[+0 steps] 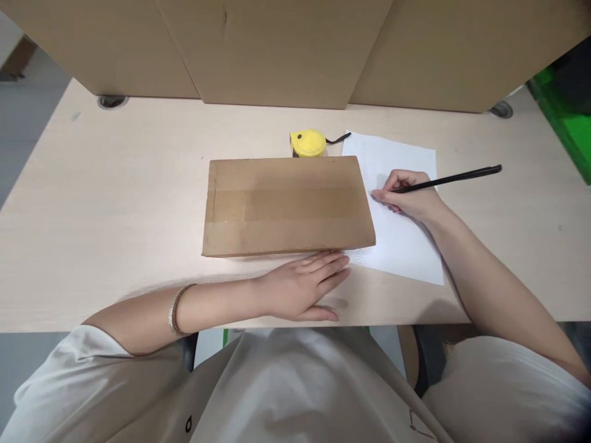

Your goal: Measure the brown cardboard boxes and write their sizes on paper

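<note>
My right hand (410, 194) pinches a long black pen (455, 178) over a white sheet of paper (406, 246). The pen's writing end is hidden by my fingers. Palm down, my left hand (307, 286) lies flat with its fingers stretched out, along the near edge of a closed brown cardboard box (290, 206). Its fingertips come close to the paper's lower left corner. The box, sealed with tape across its top, covers part of the paper's left side. Just behind the box sits a yellow tape measure (308, 143) whose black strap reaches the paper's top corner.
Large cardboard panels (277, 55) stand along the back of the pale wooden table (115, 184). Two round cable holes are set near its rear corners, the left cable hole (112, 102) being more fully visible. The table's front edge runs close to my body.
</note>
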`<state>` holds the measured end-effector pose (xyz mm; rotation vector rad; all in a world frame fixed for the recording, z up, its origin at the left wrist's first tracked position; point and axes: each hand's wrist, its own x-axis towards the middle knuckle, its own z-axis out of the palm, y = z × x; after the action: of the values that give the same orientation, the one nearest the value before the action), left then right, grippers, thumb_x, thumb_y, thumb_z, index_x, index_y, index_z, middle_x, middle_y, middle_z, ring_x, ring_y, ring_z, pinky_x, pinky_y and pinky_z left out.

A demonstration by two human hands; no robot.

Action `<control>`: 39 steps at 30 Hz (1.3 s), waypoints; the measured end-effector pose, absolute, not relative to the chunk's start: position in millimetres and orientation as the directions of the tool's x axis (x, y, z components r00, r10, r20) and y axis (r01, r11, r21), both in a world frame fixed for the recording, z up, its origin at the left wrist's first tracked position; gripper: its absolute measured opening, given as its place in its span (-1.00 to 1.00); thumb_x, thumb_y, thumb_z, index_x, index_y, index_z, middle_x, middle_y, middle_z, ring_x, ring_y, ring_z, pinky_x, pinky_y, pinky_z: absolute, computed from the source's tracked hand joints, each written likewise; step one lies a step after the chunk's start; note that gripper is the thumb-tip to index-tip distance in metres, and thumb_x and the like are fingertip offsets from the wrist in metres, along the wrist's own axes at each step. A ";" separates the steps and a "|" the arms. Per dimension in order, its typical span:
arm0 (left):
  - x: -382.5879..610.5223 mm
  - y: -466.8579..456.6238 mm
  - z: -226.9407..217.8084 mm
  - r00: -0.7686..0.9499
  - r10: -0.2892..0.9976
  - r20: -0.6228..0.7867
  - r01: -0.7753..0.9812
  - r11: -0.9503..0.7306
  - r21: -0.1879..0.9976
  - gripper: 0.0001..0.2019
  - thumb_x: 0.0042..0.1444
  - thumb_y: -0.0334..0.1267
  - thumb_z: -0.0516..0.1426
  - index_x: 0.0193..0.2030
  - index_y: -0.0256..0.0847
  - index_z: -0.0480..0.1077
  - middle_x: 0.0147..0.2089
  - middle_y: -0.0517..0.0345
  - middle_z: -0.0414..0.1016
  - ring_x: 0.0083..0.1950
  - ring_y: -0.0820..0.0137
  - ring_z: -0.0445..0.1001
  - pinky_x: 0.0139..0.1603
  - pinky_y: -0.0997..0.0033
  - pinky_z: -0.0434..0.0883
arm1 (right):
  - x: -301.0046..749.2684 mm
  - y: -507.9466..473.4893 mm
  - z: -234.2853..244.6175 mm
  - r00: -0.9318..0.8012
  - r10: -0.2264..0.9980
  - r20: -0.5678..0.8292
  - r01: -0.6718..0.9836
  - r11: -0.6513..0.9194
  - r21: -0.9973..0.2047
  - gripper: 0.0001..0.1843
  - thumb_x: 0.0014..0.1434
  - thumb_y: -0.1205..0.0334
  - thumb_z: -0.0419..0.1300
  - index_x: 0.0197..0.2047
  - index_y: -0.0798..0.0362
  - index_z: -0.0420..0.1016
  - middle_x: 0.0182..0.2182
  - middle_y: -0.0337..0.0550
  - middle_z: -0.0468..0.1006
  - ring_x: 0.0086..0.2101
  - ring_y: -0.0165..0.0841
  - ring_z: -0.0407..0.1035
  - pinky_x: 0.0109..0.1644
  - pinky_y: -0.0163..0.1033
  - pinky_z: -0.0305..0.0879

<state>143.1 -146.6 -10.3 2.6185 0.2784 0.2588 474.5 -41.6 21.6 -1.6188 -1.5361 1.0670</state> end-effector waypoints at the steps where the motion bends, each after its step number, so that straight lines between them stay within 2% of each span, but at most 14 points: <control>1: 143.1 -146.4 -10.2 0.961 0.239 0.137 0.144 -0.861 0.488 -0.07 0.62 0.28 0.00 0.68 -0.67 0.19 0.76 -0.60 0.13 0.83 -0.22 0.13 0.84 -0.09 0.20 | 474.5 -41.8 21.9 -0.028 0.991 -0.129 0.467 -0.101 -0.878 -0.21 -0.16 -0.35 0.77 -0.53 0.00 0.36 -0.68 -0.22 0.38 -0.66 -0.51 0.15 -0.59 -0.31 0.02; 5: 143.0 -146.2 -10.5 0.961 0.240 0.141 0.146 -0.865 0.479 -0.08 0.63 0.26 0.01 0.67 -0.66 0.21 0.76 -0.58 0.15 0.83 -0.20 0.13 0.84 -0.07 0.20 | 473.8 -41.9 23.8 -0.024 0.989 -0.148 0.483 -0.118 -0.868 -0.27 -0.14 -0.25 0.77 -0.53 0.01 0.39 -0.67 -0.22 0.39 -0.64 -0.50 0.16 -0.56 -0.32 0.02; 10: 142.7 -146.2 -10.5 0.960 0.250 0.124 0.160 -0.858 0.488 -0.10 0.61 0.27 0.05 0.69 -0.59 0.21 0.77 -0.53 0.14 0.85 -0.13 0.10 0.85 -0.05 0.18 | 471.7 -41.5 24.9 0.007 0.990 -0.138 0.495 -0.124 -0.860 -0.37 -0.06 0.01 0.74 -0.56 -0.01 0.34 -0.68 -0.25 0.34 -0.65 -0.51 0.13 -0.56 -0.31 0.00; 16: 143.9 -145.6 -8.3 0.964 0.242 0.108 0.167 -0.872 0.459 -0.08 0.64 0.29 -0.05 0.68 -0.63 0.21 0.77 -0.55 0.14 0.83 -0.19 0.13 0.84 -0.09 0.21 | 471.1 -39.6 23.1 0.042 0.991 -0.129 0.514 -0.132 -0.848 -0.49 -0.05 0.25 0.63 -0.57 -0.01 0.32 -0.69 -0.29 0.32 -0.64 -0.50 0.13 -0.54 -0.32 0.00; 19: 144.0 -145.1 -8.3 0.966 0.239 0.103 0.168 -0.874 0.456 -0.08 0.64 0.28 -0.07 0.68 -0.64 0.21 0.77 -0.54 0.13 0.83 -0.19 0.12 0.84 -0.09 0.21 | 473.8 -38.8 20.6 0.020 0.992 -0.125 0.501 -0.118 -0.858 -0.46 -0.08 0.21 0.65 -0.57 -0.02 0.30 -0.70 -0.31 0.30 -0.66 -0.50 0.12 -0.57 -0.31 -0.03; 24: 143.9 -144.8 -9.7 0.964 0.241 0.111 0.164 -0.868 0.468 -0.09 0.63 0.27 0.00 0.69 -0.63 0.21 0.77 -0.55 0.13 0.84 -0.18 0.11 0.85 -0.08 0.20 | 477.9 -42.6 18.5 -0.028 0.995 -0.095 0.449 -0.073 -0.891 -0.34 -0.01 -0.14 0.72 -0.52 -0.03 0.34 -0.66 -0.24 0.38 -0.62 -0.47 0.19 -0.54 -0.27 0.07; 28: 143.7 -145.3 -9.5 0.963 0.245 0.114 0.158 -0.852 0.500 -0.11 0.61 0.24 0.07 0.68 -0.61 0.22 0.77 -0.57 0.13 0.85 -0.16 0.09 0.85 -0.11 0.19 | 475.8 -44.7 21.2 -0.054 0.993 -0.105 0.499 -0.064 -0.864 -0.27 -0.09 -0.33 0.74 -0.52 -0.01 0.40 -0.64 -0.25 0.35 -0.60 -0.49 0.10 -0.53 -0.26 -0.02; 35: 144.1 -145.2 -6.8 0.966 0.243 0.086 0.170 -0.851 0.496 -0.10 0.62 0.27 0.03 0.68 -0.60 0.23 0.77 -0.55 0.11 0.85 -0.17 0.08 0.84 -0.15 0.22 | 473.3 -42.7 23.3 0.009 0.991 -0.134 0.527 -0.119 -0.842 -0.41 -0.07 0.00 0.69 -0.57 -0.02 0.34 -0.64 -0.24 0.31 -0.59 -0.46 0.09 -0.48 -0.24 -0.05; 39: 145.1 -144.9 -4.1 0.968 0.240 0.066 0.179 -0.856 0.486 -0.10 0.63 0.27 0.00 0.69 -0.60 0.22 0.78 -0.53 0.10 0.86 -0.15 0.07 0.84 -0.13 0.22 | 474.3 -40.5 20.9 -0.002 0.997 -0.080 0.561 -0.065 -0.825 -0.40 -0.09 0.04 0.68 -0.60 -0.01 0.29 -0.63 -0.24 0.29 -0.55 -0.46 0.09 -0.47 -0.27 -0.03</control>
<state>145.1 -144.9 -4.1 2.6231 0.2978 0.1696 474.3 -40.5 20.9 -1.6855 -1.6183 0.9437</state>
